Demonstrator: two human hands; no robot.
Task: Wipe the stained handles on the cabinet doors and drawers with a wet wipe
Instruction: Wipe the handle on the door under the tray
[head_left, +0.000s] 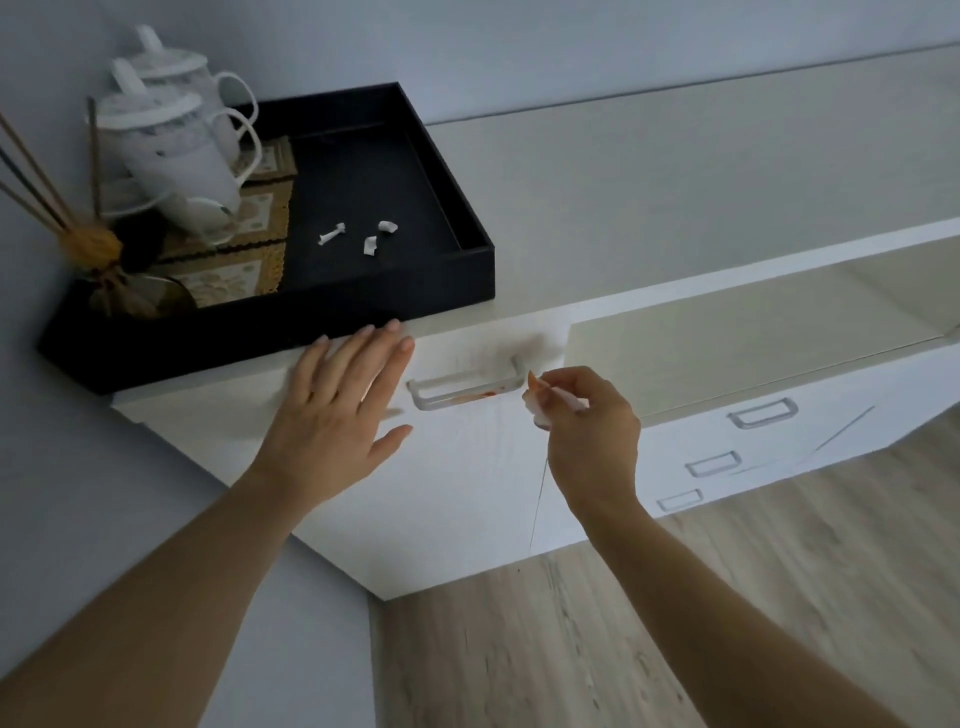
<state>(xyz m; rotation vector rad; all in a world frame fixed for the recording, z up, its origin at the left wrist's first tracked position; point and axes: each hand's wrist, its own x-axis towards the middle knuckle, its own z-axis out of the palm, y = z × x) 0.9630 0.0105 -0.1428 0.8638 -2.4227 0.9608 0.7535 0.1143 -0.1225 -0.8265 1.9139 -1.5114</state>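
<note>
A white bar handle (465, 387) sits near the top of the white cabinet door (457, 483); an orange-red stain marks its lower right part. My right hand (587, 431) pinches a small wet wipe (540, 402), stained orange at its tip, just right of the handle's right end. My left hand (337, 415) lies flat with straight fingers against the door's top edge, left of the handle. Three more handles (761, 413) (712, 462) (679, 500) sit on the drawers to the right.
A black tray (467, 234) on the cabinet top holds two white lidded mugs (176, 150), patterned mats, a reed diffuser (104, 260) and three crumpled white scraps (370, 244). Wood floor (675, 623) lies below; a grey wall stands at left.
</note>
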